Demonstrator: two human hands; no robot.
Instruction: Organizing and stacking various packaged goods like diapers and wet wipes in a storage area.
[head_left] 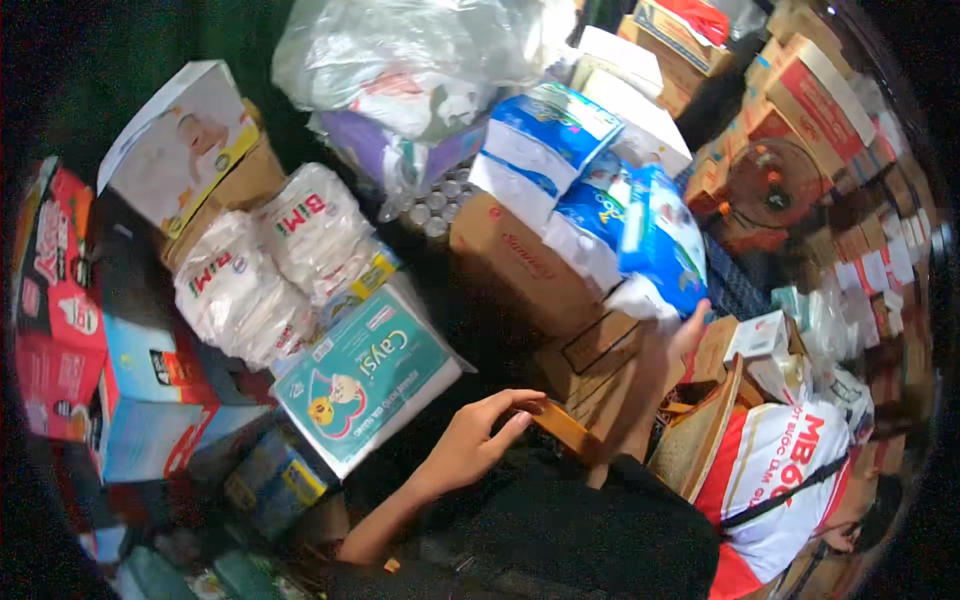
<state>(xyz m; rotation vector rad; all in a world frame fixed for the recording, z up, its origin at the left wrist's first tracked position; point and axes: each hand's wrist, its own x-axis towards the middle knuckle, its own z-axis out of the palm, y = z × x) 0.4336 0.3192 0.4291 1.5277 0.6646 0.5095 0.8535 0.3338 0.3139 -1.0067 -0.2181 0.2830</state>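
My left hand (482, 432) is closed, thumb and fingers pinching the near end of a flat orange-brown strip (566, 428) whose kind I cannot make out. To the right, my right hand (688, 332) reaches forward, blurred, at the lower edge of a blue plastic pack (664, 240). Whether its fingers grip the pack does not show clearly. Another blue-and-white pack (550, 140) lies just behind that one, over a brown carton (515, 262). An open carton flap (590, 355) sits below the right forearm. Left of my left hand is a teal-and-white pack (370, 375).
White plastic-wrapped packs (240, 290) fill the left side beside a white box (180, 145). A large clear bag (420, 70) stands at the back, with cans (440, 205) below. A person in a white-and-red shirt (775, 490) is close on the right, near a fan (775, 185) and stacked boxes.
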